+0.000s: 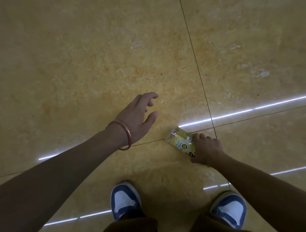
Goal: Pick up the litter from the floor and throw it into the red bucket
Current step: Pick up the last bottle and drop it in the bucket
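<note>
The plastic bottle (179,141) lies on its side on the glossy yellow marble-look floor (86,56), beside a crossing of 2 dark tile joints. Its yellow label's print is too small to read. Its long axis runs diagonally, from far-left towards the right hand (206,149), whose fingers curl over its near end. The left hand (137,117), wearing a copper bangle (127,135), hovers with fingers loosely spread.
</note>
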### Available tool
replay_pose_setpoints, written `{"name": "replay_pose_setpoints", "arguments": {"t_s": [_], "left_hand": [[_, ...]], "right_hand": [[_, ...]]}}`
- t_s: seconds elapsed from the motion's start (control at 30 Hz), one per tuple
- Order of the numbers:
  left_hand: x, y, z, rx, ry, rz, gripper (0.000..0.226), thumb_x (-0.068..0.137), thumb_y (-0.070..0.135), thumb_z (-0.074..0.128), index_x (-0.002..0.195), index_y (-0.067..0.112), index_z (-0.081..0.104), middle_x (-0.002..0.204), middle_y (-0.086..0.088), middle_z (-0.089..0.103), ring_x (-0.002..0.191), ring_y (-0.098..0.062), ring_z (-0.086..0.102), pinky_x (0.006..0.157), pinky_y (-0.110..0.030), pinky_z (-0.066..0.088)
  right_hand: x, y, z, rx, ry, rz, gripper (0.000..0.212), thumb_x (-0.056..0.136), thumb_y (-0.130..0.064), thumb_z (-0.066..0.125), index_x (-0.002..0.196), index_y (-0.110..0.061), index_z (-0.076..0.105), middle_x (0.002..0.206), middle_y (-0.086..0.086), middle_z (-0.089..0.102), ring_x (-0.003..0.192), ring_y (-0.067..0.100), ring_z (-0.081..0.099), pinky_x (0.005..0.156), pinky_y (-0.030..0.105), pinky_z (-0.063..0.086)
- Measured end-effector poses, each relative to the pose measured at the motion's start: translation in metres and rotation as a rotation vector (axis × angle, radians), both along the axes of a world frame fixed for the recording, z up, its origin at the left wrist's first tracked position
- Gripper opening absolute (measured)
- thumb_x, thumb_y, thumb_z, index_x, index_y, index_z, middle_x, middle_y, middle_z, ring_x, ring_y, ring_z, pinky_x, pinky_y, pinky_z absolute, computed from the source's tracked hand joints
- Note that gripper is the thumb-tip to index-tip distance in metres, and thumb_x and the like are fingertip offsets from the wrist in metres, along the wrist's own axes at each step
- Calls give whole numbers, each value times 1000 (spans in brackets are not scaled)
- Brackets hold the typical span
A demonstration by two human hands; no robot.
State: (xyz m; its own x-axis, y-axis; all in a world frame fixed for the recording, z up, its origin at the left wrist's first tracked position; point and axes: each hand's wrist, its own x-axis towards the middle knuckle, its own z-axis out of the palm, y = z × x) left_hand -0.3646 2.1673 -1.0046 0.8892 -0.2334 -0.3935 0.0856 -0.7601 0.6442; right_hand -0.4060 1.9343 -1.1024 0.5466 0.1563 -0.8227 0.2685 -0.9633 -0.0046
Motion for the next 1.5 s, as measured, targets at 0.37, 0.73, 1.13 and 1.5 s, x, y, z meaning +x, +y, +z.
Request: {"name": "replay_pose_setpoints", "arguments": {"t_s": [0.37, 0.73, 1.13, 1.5], "left_hand": [[-10, -14, 139, -23, 34, 11, 43, 93, 24, 49, 133, 21, 37, 118, 1, 42, 97, -12, 48, 86, -30, 44], [19, -30, 459, -50, -139, 47, 32, 93, 29, 48, 124, 21, 48, 116, 12, 36, 109, -6, 44, 96, -26, 38], [61, -79, 707, -224, -512, -182, 34, 92, 26, 51, 125, 18, 49, 115, 12, 44, 105, 2, 39, 91, -13, 29], [17, -112, 816, -428, -659, -639, 41, 84, 36, 47, 120, 18, 52, 109, 8, 45, 102, -6, 46, 92, -22, 37]], "right_hand": [[48, 0, 175, 390, -139, -398, 75, 72, -43, 76, 128, -9, 38, 118, 13, 45, 103, 32, 55, 78, 36, 45], [80, -28, 527, 670, -318, -646, 70, 70, -46, 76, 125, -15, 45, 110, 2, 58, 98, 20, 56, 81, 34, 49], [61, -57, 817, 823, -753, -770, 76, 66, -44, 82, 129, -20, 48, 110, -5, 59, 98, 12, 58, 79, 25, 47], [-79, -53, 913, 775, -1186, -1149, 76, 60, -58, 73, 123, -23, 49, 94, -14, 61, 84, 0, 60, 60, 12, 47]]}}
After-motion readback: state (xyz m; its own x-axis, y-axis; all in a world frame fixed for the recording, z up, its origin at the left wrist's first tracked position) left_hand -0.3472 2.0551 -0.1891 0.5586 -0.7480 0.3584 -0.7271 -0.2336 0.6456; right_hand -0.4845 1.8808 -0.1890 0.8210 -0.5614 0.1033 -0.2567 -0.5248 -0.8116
